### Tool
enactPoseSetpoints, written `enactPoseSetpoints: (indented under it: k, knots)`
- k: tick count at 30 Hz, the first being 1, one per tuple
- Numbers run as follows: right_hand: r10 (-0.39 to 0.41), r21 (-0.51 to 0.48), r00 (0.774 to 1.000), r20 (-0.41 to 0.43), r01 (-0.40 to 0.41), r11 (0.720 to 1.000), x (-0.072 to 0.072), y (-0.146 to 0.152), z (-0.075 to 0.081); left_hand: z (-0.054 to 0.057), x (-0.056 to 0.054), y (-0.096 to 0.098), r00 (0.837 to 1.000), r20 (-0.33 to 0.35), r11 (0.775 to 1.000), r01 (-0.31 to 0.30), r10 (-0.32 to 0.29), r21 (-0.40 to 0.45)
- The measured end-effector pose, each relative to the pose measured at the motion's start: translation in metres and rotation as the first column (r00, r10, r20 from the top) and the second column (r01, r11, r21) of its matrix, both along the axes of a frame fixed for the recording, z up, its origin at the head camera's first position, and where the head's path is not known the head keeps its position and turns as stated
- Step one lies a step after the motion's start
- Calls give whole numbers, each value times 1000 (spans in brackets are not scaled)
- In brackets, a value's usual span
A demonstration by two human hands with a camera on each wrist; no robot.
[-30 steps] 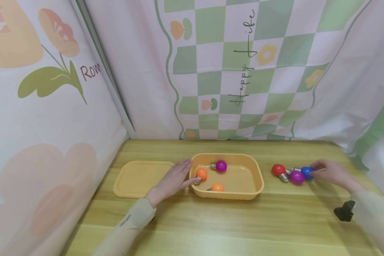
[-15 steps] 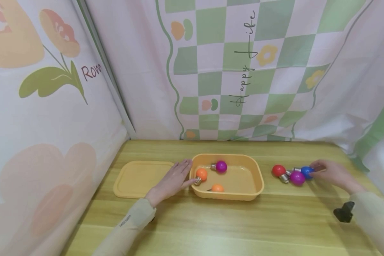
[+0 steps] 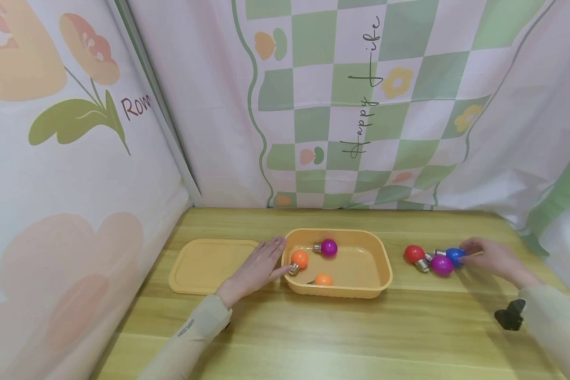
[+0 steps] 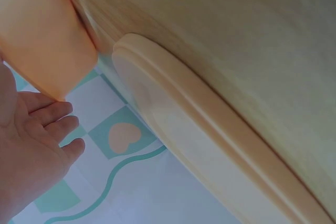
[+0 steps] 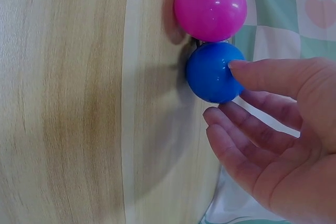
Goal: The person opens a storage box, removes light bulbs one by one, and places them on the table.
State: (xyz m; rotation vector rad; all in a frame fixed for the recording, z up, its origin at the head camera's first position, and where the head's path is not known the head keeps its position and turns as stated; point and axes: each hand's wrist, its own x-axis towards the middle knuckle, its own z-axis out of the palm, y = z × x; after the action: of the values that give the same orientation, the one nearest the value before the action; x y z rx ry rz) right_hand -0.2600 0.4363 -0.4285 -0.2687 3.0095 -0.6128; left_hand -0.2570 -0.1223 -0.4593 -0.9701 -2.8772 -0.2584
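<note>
My left hand point(image 3: 255, 264) lies with straight fingers at the left rim of a yellow plastic box point(image 3: 361, 290); in the left wrist view its fingertips meet the box wall point(image 4: 50, 35). Inside the box are a purple light bulb point(image 3: 329, 248) and two orange bulbs, one at the left end point(image 3: 300, 258), the other partly hidden by the front wall. At the right, my right hand point(image 3: 494, 259) pinches a blue light bulb point(image 5: 212, 74), thumb on its near side and fingers behind. That bulb rests against a magenta bulb point(image 5: 210, 6), beside a red bulb point(image 3: 414, 254).
A flat yellow lid point(image 3: 204, 266) lies left of the box, partly under my left forearm in the head view. Printed curtains point(image 3: 361, 105) hang along the back and left of the wooden table point(image 3: 337, 338). A black device point(image 3: 510, 315) sits at my right sleeve.
</note>
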Motion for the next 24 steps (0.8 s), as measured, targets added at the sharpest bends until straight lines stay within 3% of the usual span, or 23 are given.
enactPoseSetpoints:
  k: [24]
  knots:
    - [-16,-15,1000,-1,16,1000,-4,8,-3,0,-1,0,999,-28,1000,23,-23,10]
